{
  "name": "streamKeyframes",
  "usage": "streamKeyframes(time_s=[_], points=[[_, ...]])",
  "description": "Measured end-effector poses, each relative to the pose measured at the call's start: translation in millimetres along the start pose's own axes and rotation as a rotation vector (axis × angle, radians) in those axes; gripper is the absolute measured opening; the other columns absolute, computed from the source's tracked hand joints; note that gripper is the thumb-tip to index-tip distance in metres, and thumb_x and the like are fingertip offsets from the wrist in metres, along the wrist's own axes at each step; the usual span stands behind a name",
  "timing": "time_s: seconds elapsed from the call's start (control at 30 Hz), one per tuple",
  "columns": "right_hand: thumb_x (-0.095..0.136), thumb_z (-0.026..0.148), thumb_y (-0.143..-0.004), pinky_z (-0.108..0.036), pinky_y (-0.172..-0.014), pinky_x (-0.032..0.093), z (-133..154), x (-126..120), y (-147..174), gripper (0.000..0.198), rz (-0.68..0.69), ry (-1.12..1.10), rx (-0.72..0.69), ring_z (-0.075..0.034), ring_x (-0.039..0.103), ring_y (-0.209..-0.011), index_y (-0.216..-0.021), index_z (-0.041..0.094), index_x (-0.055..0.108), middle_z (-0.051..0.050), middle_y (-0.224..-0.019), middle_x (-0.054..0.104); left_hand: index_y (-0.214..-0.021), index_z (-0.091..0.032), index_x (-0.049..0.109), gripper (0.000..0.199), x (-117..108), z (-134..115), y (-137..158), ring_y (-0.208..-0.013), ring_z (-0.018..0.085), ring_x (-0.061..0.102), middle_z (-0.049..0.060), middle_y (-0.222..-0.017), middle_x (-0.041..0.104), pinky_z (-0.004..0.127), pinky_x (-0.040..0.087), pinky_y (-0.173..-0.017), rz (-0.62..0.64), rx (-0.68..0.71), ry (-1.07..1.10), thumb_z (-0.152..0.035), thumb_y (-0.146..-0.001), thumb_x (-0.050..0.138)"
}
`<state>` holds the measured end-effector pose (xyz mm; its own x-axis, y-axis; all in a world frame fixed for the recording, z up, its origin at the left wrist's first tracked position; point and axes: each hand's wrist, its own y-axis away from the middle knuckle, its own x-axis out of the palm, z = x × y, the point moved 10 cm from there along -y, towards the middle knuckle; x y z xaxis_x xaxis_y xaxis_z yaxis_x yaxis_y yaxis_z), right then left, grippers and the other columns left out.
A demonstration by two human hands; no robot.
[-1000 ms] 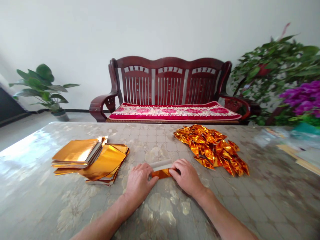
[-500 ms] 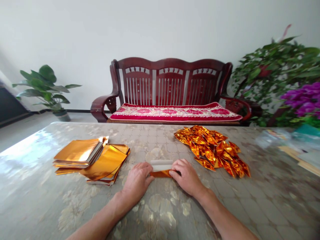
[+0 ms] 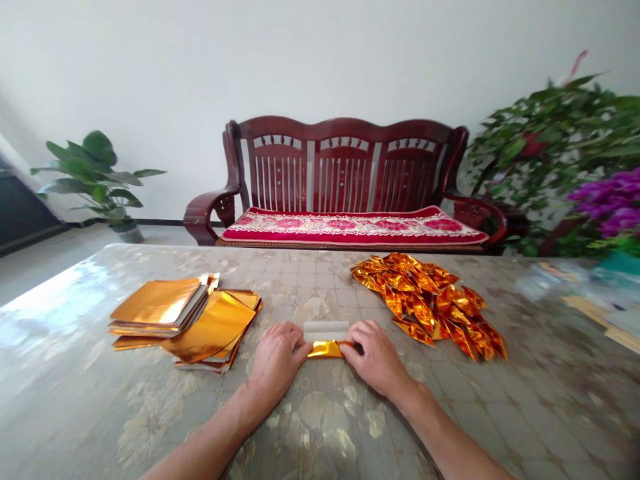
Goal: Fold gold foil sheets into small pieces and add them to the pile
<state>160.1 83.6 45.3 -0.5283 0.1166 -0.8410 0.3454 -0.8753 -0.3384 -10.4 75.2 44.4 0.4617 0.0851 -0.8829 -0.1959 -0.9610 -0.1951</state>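
Note:
A sheet of gold foil paper [image 3: 325, 349] lies on the table between my hands, its near edge folded over so the shiny gold side shows. The pale grey backing is visible on its far part. My left hand [image 3: 280, 350] pinches the left end of the fold between thumb and fingers. At the right end, my right hand [image 3: 373, 350] grips the fold the same way. Left of my hands are stacked flat gold foil sheets [image 3: 155, 300]. To the right sits a heap of folded gold foil pieces [image 3: 425, 297] with pointed ends.
The table [image 3: 320, 427] has a patterned, glossy cover. Clear plastic wrapping [image 3: 550, 277] and tan flat pieces [image 3: 595, 317] lie at its right. Beyond it stand a wooden bench [image 3: 340, 167] with a red cushion, a potted plant [image 3: 100, 173] and purple flowers [image 3: 605, 200].
The folded gold strip has tilted and now reflects brightly. My hands stay at its two ends with hardly any movement. The whole view has shifted slightly.

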Motion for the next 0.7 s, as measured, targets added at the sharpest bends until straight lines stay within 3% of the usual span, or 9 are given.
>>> streamKeyframes(time_s=[0.23, 0.43, 0.6, 0.7], points=[[0.060, 0.019, -0.089, -0.031, -0.077, 0.041, 3, 1, -1, 0.019, 0.008, 0.074, 0.002, -0.020, 0.054, -0.086, -0.070, 0.020, 0.060, -0.003, -0.083, 0.063, -0.075, -0.021, 0.065, 0.025, 0, 1, -2, -0.090, 0.022, 0.061, 0.003, -0.086, 0.067, 0.032, 0.038, -0.080, -0.018, -0.002, -0.109, -0.038, -0.093, 0.060], [0.062, 0.018, -0.086, -0.032, -0.074, 0.041, 4, 0, -2, 0.019, -0.018, 0.125, 0.009, -0.021, 0.054, -0.085, -0.069, 0.021, 0.057, -0.004, -0.081, 0.063, -0.080, -0.022, 0.065, 0.020, -1, 4, -1, -0.092, 0.022, 0.060, 0.003, -0.089, 0.067, 0.033, 0.040, -0.083, -0.031, -0.027, -0.024, -0.039, -0.090, 0.062], [0.062, 0.018, -0.085, -0.032, -0.073, 0.041, 6, -1, -2, 0.019, -0.031, 0.127, -0.012, -0.021, 0.054, -0.084, -0.068, 0.022, 0.056, -0.004, -0.081, 0.062, -0.097, -0.023, 0.065, 0.015, -2, 10, -1, -0.098, 0.023, 0.060, 0.004, -0.099, 0.065, 0.034, 0.042, -0.089, -0.054, -0.059, 0.027, -0.035, -0.089, 0.063], [0.062, 0.018, -0.085, -0.032, -0.073, 0.040, 7, 0, -2, 0.018, -0.037, 0.144, -0.017, -0.021, 0.054, -0.084, -0.068, 0.022, 0.056, -0.004, -0.081, 0.062, -0.091, -0.023, 0.067, 0.013, 0, 11, -2, -0.097, 0.023, 0.060, 0.004, -0.098, 0.065, 0.034, 0.042, -0.089, -0.044, -0.055, 0.020, -0.036, -0.089, 0.062]])
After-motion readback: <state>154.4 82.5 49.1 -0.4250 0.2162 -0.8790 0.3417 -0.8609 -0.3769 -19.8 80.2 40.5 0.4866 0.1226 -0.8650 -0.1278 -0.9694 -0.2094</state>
